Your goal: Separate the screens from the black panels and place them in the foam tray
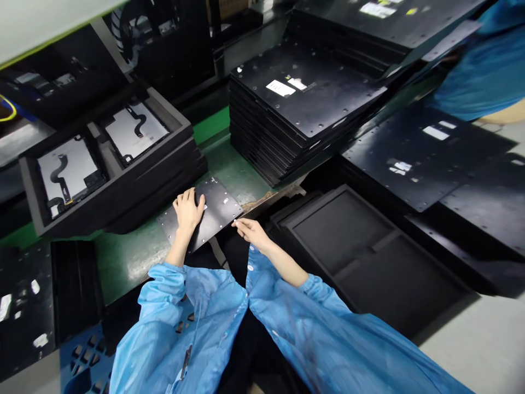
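Observation:
A dark flat panel with small pale spots along its edges lies on the green bench top, its near edge jutting past the bench edge. My left hand rests on its upper face, fingers spread. At the panel's near right corner, my right hand pinches with thumb and forefinger. A tiny whitish thing shows at those fingertips, too small to name. Left of the panel stands a stack of black foam trays; the top one holds two silvery screen-like units with dark ribbon cables.
A tall stack of dark panels stands behind on the green bench. To the right lie a black foam tray and more dark panels. A blue perforated crate sits low left. A blue sleeve shows at upper right.

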Action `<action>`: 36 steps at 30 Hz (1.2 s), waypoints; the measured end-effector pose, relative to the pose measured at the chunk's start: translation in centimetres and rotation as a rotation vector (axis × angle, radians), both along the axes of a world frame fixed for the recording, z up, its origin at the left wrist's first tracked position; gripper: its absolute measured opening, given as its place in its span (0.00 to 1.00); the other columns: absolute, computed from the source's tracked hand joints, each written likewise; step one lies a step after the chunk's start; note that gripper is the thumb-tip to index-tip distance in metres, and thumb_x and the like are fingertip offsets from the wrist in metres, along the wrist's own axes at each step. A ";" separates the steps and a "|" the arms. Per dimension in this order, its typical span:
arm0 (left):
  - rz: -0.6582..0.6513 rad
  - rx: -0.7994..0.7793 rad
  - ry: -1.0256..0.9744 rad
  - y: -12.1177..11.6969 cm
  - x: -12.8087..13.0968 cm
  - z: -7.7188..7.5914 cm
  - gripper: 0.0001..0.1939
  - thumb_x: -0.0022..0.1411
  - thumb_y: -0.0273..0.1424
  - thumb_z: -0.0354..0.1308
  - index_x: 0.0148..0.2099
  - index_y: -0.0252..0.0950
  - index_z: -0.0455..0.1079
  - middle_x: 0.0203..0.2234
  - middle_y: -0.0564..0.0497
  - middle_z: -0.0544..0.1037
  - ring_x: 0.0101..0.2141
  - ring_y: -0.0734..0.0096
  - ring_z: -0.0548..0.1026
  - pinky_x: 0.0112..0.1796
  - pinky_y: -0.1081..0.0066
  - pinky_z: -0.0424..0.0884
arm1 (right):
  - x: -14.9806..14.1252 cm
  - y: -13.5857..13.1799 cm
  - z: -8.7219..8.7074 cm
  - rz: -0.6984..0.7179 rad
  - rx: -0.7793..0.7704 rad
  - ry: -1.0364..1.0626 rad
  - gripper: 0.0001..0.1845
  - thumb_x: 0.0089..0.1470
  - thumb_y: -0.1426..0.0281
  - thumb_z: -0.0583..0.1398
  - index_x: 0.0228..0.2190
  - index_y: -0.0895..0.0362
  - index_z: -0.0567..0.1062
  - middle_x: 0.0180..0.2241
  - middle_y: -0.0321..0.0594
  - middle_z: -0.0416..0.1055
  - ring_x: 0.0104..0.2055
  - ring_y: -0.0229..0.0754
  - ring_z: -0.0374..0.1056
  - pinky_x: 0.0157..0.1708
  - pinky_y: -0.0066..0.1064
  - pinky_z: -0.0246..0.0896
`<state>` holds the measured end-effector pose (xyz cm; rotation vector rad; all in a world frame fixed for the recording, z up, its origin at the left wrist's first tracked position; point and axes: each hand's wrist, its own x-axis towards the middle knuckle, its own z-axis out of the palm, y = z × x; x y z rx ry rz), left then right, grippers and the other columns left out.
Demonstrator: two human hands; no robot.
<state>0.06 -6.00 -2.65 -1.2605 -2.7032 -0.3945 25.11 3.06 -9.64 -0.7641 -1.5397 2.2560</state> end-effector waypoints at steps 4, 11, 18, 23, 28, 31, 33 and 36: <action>-0.001 0.000 -0.012 0.0 -0.1 0.0 0.30 0.79 0.46 0.50 0.72 0.33 0.71 0.66 0.37 0.78 0.60 0.42 0.74 0.62 0.46 0.66 | -0.3 -0.3 -0.6 0.002 -0.158 0.017 0.36 0.55 0.38 0.70 0.44 0.59 0.81 0.21 0.26 0.60 0.18 0.27 0.42 0.21 0.27 0.29; -0.017 -0.014 -0.011 -0.1 0.1 0.4 0.31 0.79 0.46 0.49 0.72 0.33 0.71 0.66 0.36 0.78 0.61 0.42 0.74 0.62 0.46 0.66 | -1.2 -1.7 -1.5 -0.093 -0.180 0.064 0.36 0.53 0.38 0.71 0.42 0.58 0.81 0.21 0.26 0.60 0.19 0.28 0.43 0.21 0.28 0.32; -0.015 -0.027 -0.012 -0.1 0.3 0.4 0.31 0.79 0.46 0.48 0.73 0.33 0.70 0.67 0.36 0.77 0.61 0.41 0.73 0.63 0.45 0.66 | -0.7 0.1 -0.6 -0.043 0.224 -0.027 0.32 0.64 0.41 0.63 0.38 0.59 0.84 0.21 0.32 0.65 0.24 0.36 0.57 0.28 0.31 0.50; -0.052 -0.040 -0.051 -0.4 0.8 0.5 0.34 0.79 0.48 0.48 0.77 0.34 0.63 0.73 0.34 0.70 0.71 0.43 0.67 0.71 0.44 0.58 | 0.3 0.1 2.0 -0.011 0.693 -0.258 0.25 0.74 0.52 0.57 0.37 0.55 0.85 0.29 0.39 0.78 0.31 0.41 0.70 0.33 0.32 0.55; -0.391 -0.236 -0.076 -3.8 3.7 2.0 0.51 0.71 0.59 0.60 0.84 0.41 0.51 0.83 0.37 0.43 0.81 0.33 0.40 0.73 0.25 0.41 | 0.3 -1.2 5.2 0.065 1.037 -0.560 0.23 0.79 0.58 0.52 0.46 0.51 0.85 0.45 0.44 0.85 0.40 0.46 0.78 0.36 0.32 0.56; -0.433 -0.368 -0.034 -6.1 5.6 2.7 0.52 0.68 0.51 0.67 0.84 0.43 0.49 0.83 0.35 0.43 0.80 0.26 0.42 0.72 0.23 0.48 | 0.1 -1.5 6.2 0.111 1.069 -0.653 0.22 0.80 0.58 0.51 0.49 0.50 0.85 0.46 0.44 0.85 0.40 0.46 0.79 0.35 0.32 0.56; -0.417 -0.426 -0.008 -7.0 6.4 3.1 0.45 0.71 0.41 0.66 0.83 0.42 0.54 0.81 0.34 0.50 0.78 0.26 0.49 0.71 0.28 0.58 | 0.0 -1.5 6.3 0.119 1.092 -0.667 0.22 0.80 0.58 0.51 0.49 0.49 0.84 0.47 0.44 0.85 0.40 0.46 0.80 0.34 0.32 0.56; -0.441 -0.495 -0.007 -7.3 7.3 4.0 0.37 0.74 0.34 0.59 0.81 0.40 0.60 0.78 0.34 0.60 0.76 0.32 0.60 0.64 0.38 0.74 | -0.1 -1.4 6.1 0.126 1.138 -0.679 0.22 0.80 0.58 0.51 0.50 0.49 0.84 0.45 0.44 0.85 0.40 0.45 0.80 0.34 0.32 0.56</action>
